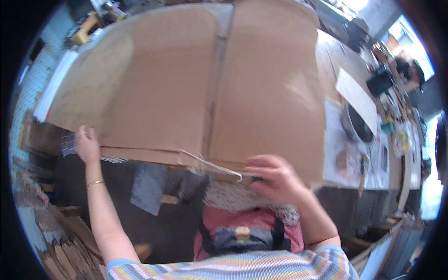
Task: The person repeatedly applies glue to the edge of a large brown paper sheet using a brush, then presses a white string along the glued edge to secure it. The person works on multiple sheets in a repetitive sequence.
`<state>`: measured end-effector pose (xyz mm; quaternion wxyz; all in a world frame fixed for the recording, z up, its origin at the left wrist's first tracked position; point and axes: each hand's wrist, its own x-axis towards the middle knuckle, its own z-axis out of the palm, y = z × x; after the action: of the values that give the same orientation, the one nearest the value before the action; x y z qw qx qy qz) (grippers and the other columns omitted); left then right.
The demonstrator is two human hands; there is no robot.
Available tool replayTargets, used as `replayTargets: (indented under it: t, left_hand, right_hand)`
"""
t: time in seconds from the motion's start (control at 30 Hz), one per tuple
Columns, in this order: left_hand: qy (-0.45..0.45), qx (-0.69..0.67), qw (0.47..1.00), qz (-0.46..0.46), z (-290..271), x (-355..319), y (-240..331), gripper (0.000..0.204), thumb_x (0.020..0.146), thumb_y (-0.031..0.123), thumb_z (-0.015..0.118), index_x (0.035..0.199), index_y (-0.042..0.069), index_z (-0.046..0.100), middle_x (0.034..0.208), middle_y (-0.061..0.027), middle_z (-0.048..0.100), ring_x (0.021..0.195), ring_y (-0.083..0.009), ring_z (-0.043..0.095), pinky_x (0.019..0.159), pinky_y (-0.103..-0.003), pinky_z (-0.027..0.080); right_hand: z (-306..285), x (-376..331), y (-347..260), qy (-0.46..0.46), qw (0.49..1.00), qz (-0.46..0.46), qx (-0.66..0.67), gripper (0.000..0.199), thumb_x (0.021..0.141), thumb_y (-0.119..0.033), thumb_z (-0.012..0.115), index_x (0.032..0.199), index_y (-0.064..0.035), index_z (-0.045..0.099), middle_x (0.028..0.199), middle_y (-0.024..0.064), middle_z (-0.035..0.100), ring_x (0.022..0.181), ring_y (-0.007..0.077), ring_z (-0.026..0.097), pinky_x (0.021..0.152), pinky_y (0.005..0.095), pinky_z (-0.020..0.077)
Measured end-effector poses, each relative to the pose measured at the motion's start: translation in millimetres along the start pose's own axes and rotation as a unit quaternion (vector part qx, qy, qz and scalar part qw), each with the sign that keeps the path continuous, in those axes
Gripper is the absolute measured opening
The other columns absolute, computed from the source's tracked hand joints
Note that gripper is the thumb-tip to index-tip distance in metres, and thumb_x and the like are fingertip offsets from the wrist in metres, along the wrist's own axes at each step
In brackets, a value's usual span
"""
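Two large sheets of brown paper (163, 79) lie side by side on a big table, with a narrow dark gap between them. My left hand (87, 144) rests at the table's near left edge by the left sheet's corner, its fingers stretched out. Beside it hangs a small blue checked piece (69, 144). A white cord (212, 165) runs slantwise over the sheets' near edge, its end just left of my right hand (275, 177). That hand is slightly blurred, fingers bent and thumb apart; nothing shows plainly between them.
At the right stand a dark round pan (357, 123) and a pale board (357, 100) leaning over it. A yellowish tub (401, 142) is farther right. Below the table edge sits a grey slab (148, 188). Another person (406, 72) is at the far right.
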<state>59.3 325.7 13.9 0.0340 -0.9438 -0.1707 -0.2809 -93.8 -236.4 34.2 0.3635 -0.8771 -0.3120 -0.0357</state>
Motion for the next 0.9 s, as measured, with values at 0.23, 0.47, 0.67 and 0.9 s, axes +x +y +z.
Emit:
replayTargets:
  t: [0.23, 0.47, 0.67, 0.9]
  left_hand:
    - [-0.073, -0.383, 0.894, 0.222, -107.9, -131.3, 197.0, 0.026, 0.089, 0.010, 0.063, 0.112, -0.001, 0.061, 0.103, -0.0108, 0.062, 0.086, -0.0188, 0.059, 0.080, -0.031, 0.049]
    - [-0.286, -0.370, 0.851, 0.241, -47.0, -204.6, 284.6, 0.071, 0.088, 0.022, 0.065, 0.143, -0.003, 0.028, 0.149, -0.0247, 0.029, 0.138, -0.0356, 0.030, 0.113, -0.041, 0.024]
    - [-0.341, -0.448, 0.816, 0.136, -38.6, -202.5, 270.3, 0.063, 0.090, 0.018, 0.060, 0.141, -0.006, 0.030, 0.143, -0.0240, 0.037, 0.135, -0.0340, 0.034, 0.112, -0.041, 0.027]
    - [-0.278, -0.414, 0.792, 0.352, -108.8, -265.0, 271.9, 0.043, 0.080, 0.008, 0.064, 0.122, 0.000, 0.054, 0.125, -0.0186, 0.054, 0.120, -0.0346, 0.048, 0.103, -0.044, 0.036]
  right_hand:
    - [-165.4, -227.9, 31.7, 0.039, 0.739, 0.460, -0.491, 0.046, 0.080, 0.001, 0.056, 0.123, -0.0151, 0.061, 0.090, 0.0099, 0.057, 0.080, 0.0295, 0.062, 0.070, 0.0389, 0.0496]
    - [-171.0, -265.0, 51.8, 0.085, 0.838, 0.330, -0.426, 0.034, 0.077, 0.003, 0.065, 0.110, -0.0046, 0.062, 0.088, 0.0077, 0.060, 0.078, 0.0229, 0.060, 0.071, 0.0340, 0.0498]
    - [-218.4, -207.1, 94.5, 0.527, 0.779, 0.340, -0.018, 0.018, 0.088, -0.013, 0.067, 0.093, 0.0034, 0.065, 0.073, 0.0021, 0.063, 0.062, 0.0055, 0.056, 0.054, 0.0202, 0.0442]
    - [-223.4, -187.2, 201.3, 0.534, 0.732, 0.420, -0.058, 0.025, 0.084, -0.018, 0.072, 0.083, 0.0040, 0.062, 0.062, 0.0064, 0.062, 0.050, 0.0097, 0.057, 0.047, 0.0251, 0.0456]
